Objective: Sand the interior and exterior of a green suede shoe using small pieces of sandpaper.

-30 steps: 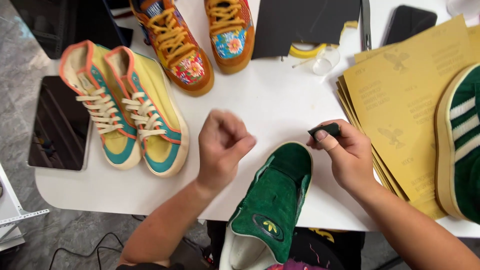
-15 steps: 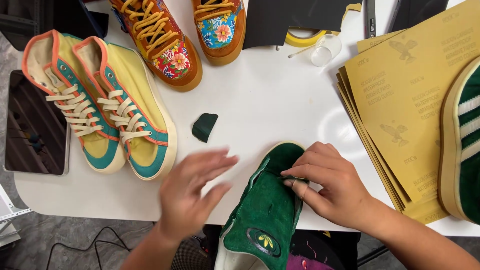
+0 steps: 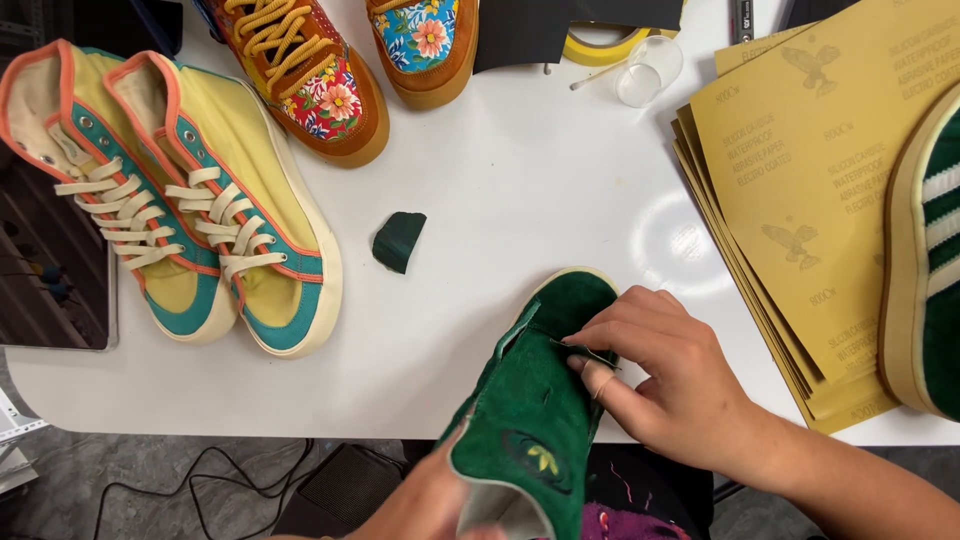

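1. The white table (image 3: 520, 200) carries everything, its near edge running along the bottom of the view.
2. A stack of yellow sandpaper sheets (image 3: 800, 200) lies at the right, with a green striped sneaker (image 3: 925, 260) resting on it.
3. A pair of yellow and teal high-top sneakers (image 3: 190, 200) lies at the left; two orange floral sneakers (image 3: 340, 70) sit at the far edge.
4. The green suede sneaker (image 3: 530, 400) hangs over the table's near edge, toe on the table.
5. The right hand (image 3: 670, 370) pinches the sneaker's upper, fingers closed on the suede.
6. The left hand (image 3: 430, 500) grips the sneaker's heel end from below (mostly out of frame).
7. A small dark green scrap (image 3: 398, 240) lies alone, between the high-tops and the green suede sneaker.
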